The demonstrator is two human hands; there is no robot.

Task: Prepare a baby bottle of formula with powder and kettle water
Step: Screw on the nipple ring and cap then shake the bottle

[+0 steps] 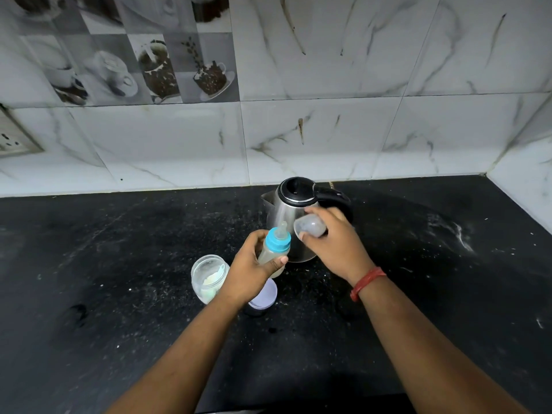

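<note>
Bottle [274,254] in L hand [250,273], cap [310,226] in R hand [334,243]

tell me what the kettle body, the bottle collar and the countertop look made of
Kettle body: likely brushed stainless steel, silvery with soft streaked reflections. Its lid looks like glossy black plastic.
Bottle collar: opaque light-blue plastic, smooth, ribbed edge.
Countertop: dark speckled stone, probably polished granite, dusted with white specks.

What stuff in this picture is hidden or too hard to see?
Head view, the only one:
- Bottle: the left hand covers its lower part, so the fill level is unclear.
- Lid beside the jar: half hidden under the left wrist.
- Kettle: the right hand and clear cap hide part of it.
- Socket: cut off by the left edge.
</note>
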